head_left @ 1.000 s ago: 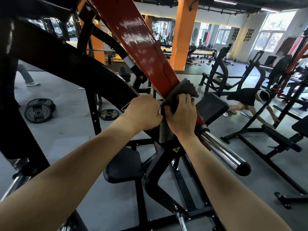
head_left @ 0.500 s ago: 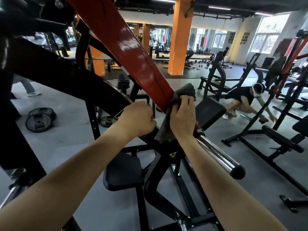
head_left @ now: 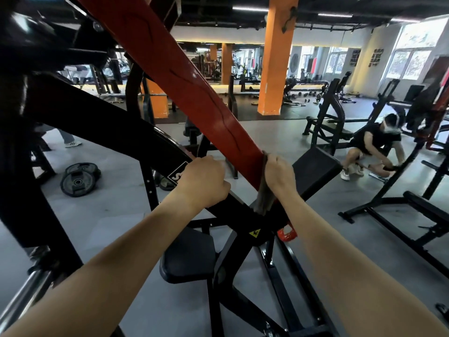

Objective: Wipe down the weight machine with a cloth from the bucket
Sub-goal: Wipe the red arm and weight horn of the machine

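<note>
Both my forearms reach out ahead of me, elbows low, wrists roughly level, the hands a little apart on either side of the red lever arm (head_left: 184,83) of the weight machine. My right hand (head_left: 279,175) sits at the lower end of that red arm, back of the hand toward me, fingers curled over the far side and clamping the cloth (head_left: 263,200) against the metal. The cloth is dark grey; most of it is under my palm, and a loose tail hangs down below my wrist onto the black joint (just above the yellow warning sticker (head_left: 254,232)). My left hand (head_left: 202,182) is balled into a fist on top of the curved black frame (head_left: 126,132), knuckles up; the fingers seem to wrap its far edge, though they are hidden from me. Below my arms is the black seat pad (head_left: 189,259). Weight plates (head_left: 77,181) lie on the floor to the left, and another person (head_left: 371,142) crouches by a bench at right.
</note>
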A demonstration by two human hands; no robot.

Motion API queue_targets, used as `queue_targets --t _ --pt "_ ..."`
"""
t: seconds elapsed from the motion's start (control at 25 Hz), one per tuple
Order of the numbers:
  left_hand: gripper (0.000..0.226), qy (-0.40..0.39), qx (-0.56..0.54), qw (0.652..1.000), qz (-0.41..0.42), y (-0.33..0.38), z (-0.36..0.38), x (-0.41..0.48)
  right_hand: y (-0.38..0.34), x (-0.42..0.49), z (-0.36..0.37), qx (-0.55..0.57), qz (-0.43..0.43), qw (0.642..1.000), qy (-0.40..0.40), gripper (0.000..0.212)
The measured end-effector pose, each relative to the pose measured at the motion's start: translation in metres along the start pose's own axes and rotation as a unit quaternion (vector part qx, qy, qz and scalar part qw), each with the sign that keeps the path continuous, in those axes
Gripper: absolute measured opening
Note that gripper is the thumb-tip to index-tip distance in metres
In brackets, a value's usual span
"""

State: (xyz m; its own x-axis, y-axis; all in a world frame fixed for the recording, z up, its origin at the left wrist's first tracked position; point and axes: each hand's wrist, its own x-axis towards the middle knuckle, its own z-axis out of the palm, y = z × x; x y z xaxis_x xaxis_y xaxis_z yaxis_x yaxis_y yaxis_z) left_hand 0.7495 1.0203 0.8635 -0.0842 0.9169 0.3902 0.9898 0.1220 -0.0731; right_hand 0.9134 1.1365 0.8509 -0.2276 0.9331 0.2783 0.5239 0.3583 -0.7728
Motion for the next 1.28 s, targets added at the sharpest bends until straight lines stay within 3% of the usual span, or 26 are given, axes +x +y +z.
queue_targets --t 0.12,0.28,0.4,0.52,0.64,0.84,1.04,1.28 --pt "0.035 -0.002 0.024 0.999 -0.025 0.006 -0.002 0.003 -0.018 0.019 -0.009 0.063 0.033 0.995 -0.076 0.044" --pt "0.034 -0.013 0.05 0.998 -0.047 0.011 -0.005 0.006 -0.038 0.038 -0.007 0.195 -0.012 0.971 -0.141 0.046" --pt "0.028 -0.023 0.069 0.996 -0.046 0.019 -0.006 0.004 -0.002 0.051 -0.005 0.131 0.015 0.981 -0.145 0.049" --pt "0.031 -0.047 0.122 0.991 -0.026 0.031 -0.005 0.001 0.037 0.053 -0.006 0.075 0.062 0.979 -0.18 0.067" --pt "0.033 -0.041 0.135 0.989 -0.032 0.034 -0.003 -0.001 0.024 0.057 -0.008 0.073 0.054 0.974 -0.209 0.054" --pt "0.041 0.005 0.051 0.998 -0.043 0.063 -0.005 0.0 0.003 0.042 -0.016 0.123 -0.026 0.972 -0.197 0.053" --pt "0.03 0.006 -0.012 0.998 -0.066 0.076 -0.01 0.007 0.055 0.041 -0.024 -0.038 0.015 0.981 -0.192 0.049" --pt "0.022 0.04 -0.036 0.994 -0.094 0.08 -0.006 0.01 0.026 0.034 -0.018 0.103 -0.062 0.98 -0.158 0.044"
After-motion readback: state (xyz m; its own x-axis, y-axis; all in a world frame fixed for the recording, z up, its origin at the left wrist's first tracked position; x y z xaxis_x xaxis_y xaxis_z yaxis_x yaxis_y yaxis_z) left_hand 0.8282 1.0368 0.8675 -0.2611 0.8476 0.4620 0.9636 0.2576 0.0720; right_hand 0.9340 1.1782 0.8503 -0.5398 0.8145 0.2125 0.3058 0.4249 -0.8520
